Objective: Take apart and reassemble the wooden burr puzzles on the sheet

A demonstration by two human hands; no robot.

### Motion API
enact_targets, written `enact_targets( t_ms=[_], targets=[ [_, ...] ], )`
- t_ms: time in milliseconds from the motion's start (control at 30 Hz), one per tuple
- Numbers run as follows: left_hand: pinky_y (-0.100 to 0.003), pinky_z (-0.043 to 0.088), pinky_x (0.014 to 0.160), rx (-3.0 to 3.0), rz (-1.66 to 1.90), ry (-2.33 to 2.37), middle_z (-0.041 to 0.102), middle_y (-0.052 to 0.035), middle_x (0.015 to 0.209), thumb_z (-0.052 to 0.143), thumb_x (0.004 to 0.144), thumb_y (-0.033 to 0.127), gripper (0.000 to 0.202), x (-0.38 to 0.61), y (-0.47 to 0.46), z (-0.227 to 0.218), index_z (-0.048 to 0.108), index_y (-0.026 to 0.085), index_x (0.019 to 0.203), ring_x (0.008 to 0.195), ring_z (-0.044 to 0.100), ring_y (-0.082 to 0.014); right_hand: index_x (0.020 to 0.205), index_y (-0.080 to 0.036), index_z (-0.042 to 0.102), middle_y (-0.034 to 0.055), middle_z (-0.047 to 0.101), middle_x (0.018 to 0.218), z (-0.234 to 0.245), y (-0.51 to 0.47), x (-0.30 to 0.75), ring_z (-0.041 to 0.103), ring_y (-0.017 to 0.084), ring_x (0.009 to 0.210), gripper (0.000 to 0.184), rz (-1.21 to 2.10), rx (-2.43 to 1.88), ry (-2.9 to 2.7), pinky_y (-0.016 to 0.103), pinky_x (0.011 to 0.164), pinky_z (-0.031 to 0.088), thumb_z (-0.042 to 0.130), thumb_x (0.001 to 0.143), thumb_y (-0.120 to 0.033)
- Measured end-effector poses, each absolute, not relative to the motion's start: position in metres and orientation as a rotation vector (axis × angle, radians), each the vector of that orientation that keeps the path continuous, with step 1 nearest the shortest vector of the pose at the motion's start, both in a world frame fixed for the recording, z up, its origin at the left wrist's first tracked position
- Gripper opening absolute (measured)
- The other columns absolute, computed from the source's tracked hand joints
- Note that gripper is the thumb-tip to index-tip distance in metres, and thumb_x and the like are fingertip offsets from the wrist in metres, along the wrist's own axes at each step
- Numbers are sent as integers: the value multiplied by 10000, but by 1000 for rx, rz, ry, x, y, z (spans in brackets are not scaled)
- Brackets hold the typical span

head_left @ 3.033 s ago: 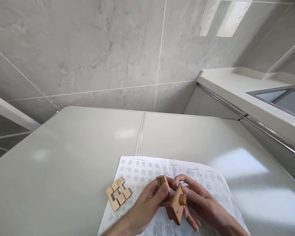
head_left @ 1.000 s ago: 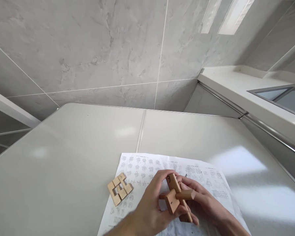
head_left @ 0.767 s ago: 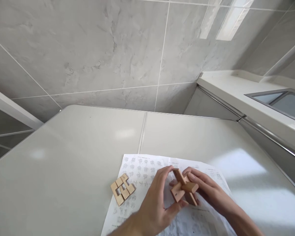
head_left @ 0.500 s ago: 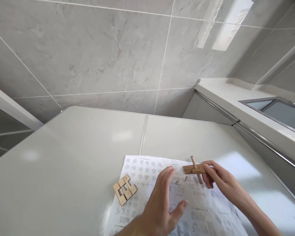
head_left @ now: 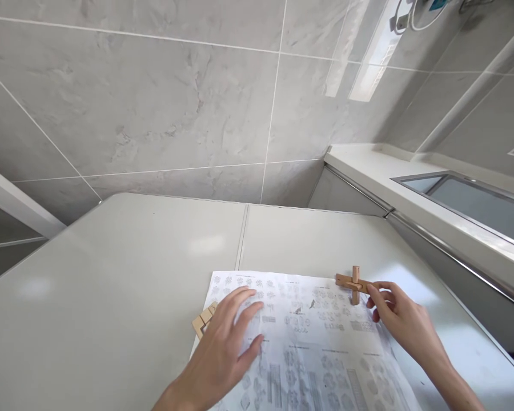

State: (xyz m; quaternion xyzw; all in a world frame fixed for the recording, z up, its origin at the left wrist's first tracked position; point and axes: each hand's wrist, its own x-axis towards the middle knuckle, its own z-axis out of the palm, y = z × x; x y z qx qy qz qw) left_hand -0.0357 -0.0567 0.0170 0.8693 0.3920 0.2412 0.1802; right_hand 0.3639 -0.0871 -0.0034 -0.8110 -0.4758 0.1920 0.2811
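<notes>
A cross-shaped wooden puzzle (head_left: 354,284), a flat bar with a rod through it, is pinched by its right end in my right hand (head_left: 396,311). It is over the upper right edge of a printed instruction sheet (head_left: 300,337). My left hand (head_left: 227,337), fingers spread and empty, hovers above the left part of the sheet. Partly behind it lies a second wooden puzzle (head_left: 203,319) of flat interlocking pieces, at the sheet's left edge; most of it is hidden by the hand.
The sheet lies on a glossy white table (head_left: 124,297) with a seam (head_left: 243,237) across it. Behind stands a grey tiled wall (head_left: 154,103). To the right runs a white counter (head_left: 364,162) with an inset sink (head_left: 466,194).
My left hand has moved left, now covering part of the flat puzzle. My right hand has shifted slightly right with the cross-shaped puzzle, whose rod now points more upright. The view has turned a little.
</notes>
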Motion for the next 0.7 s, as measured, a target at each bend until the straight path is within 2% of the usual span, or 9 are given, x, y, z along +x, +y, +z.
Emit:
enact_targets(
  t_ms=[100,200,267,367,567,700],
  targets=[
    [-543,656,1067,2440,633,1257,485,-102,1666,618,1090,369,524,-63,-59,16,446,375,1585,1533,503,-396,1154,-279,603,2,750,737,1,-101,357,728,276,632,455,415,-2214,-1192,351,610,492,512,997,-696],
    [-586,617,1112,2416,614,1425,488,-106,1663,660,1065,457,631,-85,-62,11,386,379,1627,1526,504,-404,1078,-284,596,-39,590,616,2,-121,336,572,232,543,369,262,-2196,-1145,330,577,466,515,1020,-640],
    [-589,616,1101,2398,627,1520,509,-111,1642,679,1046,502,671,-97,-64,5,376,374,1630,1489,538,-408,1071,-296,591,-50,515,637,-1,-136,316,485,208,534,340,326,-2088,-1245,316,565,460,496,1039,-621],
    [-587,617,1078,2377,635,1597,552,-120,1601,697,1021,540,731,-110,-69,-1,352,362,1641,1431,587,-406,1077,-313,590,-46,478,670,-12,-155,290,486,207,582,328,479,-1922,-1380,303,550,439,491,1063,-625],
    [-567,611,1047,2323,625,1643,615,-124,1526,734,993,514,726,-108,-78,-2,385,334,1604,1352,645,-393,1105,-318,640,-46,444,676,-21,-165,271,431,197,574,353,666,-1755,-1489,300,534,402,500,1081,-642],
    [-526,621,992,2279,617,1608,668,-117,1433,644,1059,416,566,-87,-72,-2,414,316,1567,1266,693,-352,1084,-303,654,-45,428,660,-22,-160,261,404,200,574,373,728,-1683,-1527,303,541,359,502,1085,-644]
  ],
)
